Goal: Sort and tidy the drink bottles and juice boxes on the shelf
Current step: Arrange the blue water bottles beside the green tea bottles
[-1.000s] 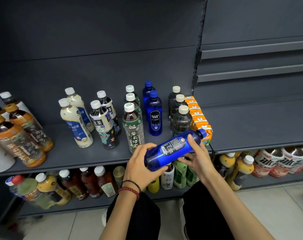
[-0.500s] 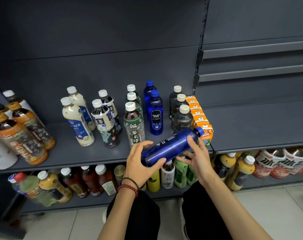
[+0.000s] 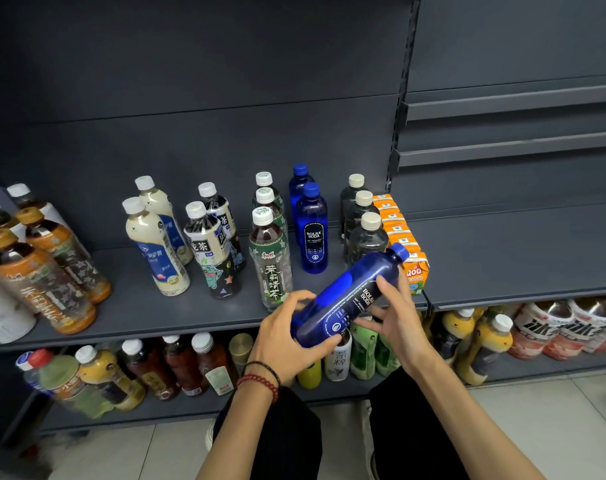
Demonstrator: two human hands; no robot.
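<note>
Both hands grip tilted blue soda bottle (image 3: 346,299).

Left hand (image 3: 285,338) curled, gripping; right hand (image 3: 401,320) fingers spread, apparently pinching.

Pale floor tiles (image 3: 554,427) with thin grout lines run along the bottom. Behind everything stands a dark grey back panel (image 3: 190,81), split by a slotted metal upright (image 3: 403,81). Right of that upright, two grey rails (image 3: 519,102) cross the panel, one above the other. Low down are black trousers (image 3: 287,438), a white shoe edge (image 3: 209,434) beside them, and a red bead bracelet (image 3: 260,381) against a thin black band (image 3: 265,366).
</note>
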